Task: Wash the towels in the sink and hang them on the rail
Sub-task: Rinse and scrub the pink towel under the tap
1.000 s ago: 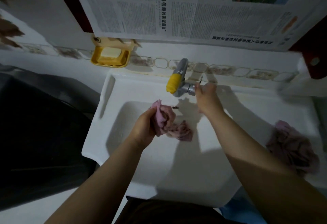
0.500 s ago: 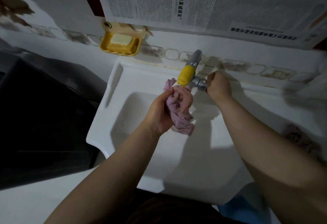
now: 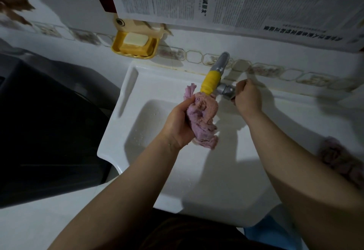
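Observation:
A bunched pink towel (image 3: pixel 202 117) hangs over the white sink (image 3: pixel 118 131), right under the yellow spout of the tap (image 3: pixel 211 81). My left hand (image 3: pixel 178 123) is closed around the towel's left side. My right hand (image 3: pixel 247 97) grips the tap's handle at the grey valve, just right of the spout. A second pink towel (image 3: pixel 338 159) lies crumpled on the sink's right ledge, partly behind my right forearm. No rail is in view.
A yellow soap dish (image 3: pixel 136 45) with a bar of soap hangs on the wall above the sink's left corner. Newspaper sheets (image 3: pixel 236 3) cover the wall above. A dark appliance (image 3: pixel 39 121) stands left of the sink.
My left hand lifted the towel from the basin floor up to the spout. My right hand closed on the tap handle and stayed there.

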{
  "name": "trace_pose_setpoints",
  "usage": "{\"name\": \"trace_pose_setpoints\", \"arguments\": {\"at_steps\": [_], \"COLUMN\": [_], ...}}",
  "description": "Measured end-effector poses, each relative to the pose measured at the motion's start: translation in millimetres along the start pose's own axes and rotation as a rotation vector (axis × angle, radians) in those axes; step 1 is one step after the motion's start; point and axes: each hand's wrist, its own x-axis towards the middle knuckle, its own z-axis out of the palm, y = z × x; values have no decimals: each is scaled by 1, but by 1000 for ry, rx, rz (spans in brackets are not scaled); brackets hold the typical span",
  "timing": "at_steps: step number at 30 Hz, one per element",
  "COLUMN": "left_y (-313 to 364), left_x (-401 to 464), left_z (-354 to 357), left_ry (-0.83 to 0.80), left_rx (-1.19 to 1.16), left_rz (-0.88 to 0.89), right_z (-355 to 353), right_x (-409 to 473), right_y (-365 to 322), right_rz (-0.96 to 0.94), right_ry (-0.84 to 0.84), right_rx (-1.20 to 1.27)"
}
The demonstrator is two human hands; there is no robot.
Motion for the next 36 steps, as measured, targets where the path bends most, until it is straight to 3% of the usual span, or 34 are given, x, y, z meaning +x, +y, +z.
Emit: {"name": "trace_pose_setpoints", "arguments": {"at_steps": [12, 14, 17, 20, 23, 27, 30, 34, 36], "left_y": [-1, 0, 0, 3, 8, 9, 6, -10, -23], "left_x": [1, 0, 0, -3, -8, -15, -10, 15, 20], "left_z": [-4, -4, -9, -13, -19, -37, -35, -11, 6], "left_ry": [-7, 2, 39, 55, 96, 288, 462, 541, 568], "left_rx": [14, 24, 39, 116, 344, 593, 510, 338, 340], "left_rz": [-11, 2, 24, 47, 79, 136, 87, 22, 2], "right_z": [7, -2, -12, -5, -2, -2, 6, 32, 36], "right_x": [8, -7, -45, -71, -86, -80, -90, -125, -107], "right_y": [14, -6, -39, -44, -43, -49, -54, -72, -73], "right_rz": [81, 225, 426, 179, 45, 223, 83, -185, -120], "right_ry": [-27, -124, -502, -658, -587, -395, -253, -256, -162], "right_rx": [78, 109, 263, 428, 491, 832, 592, 305, 258]}}
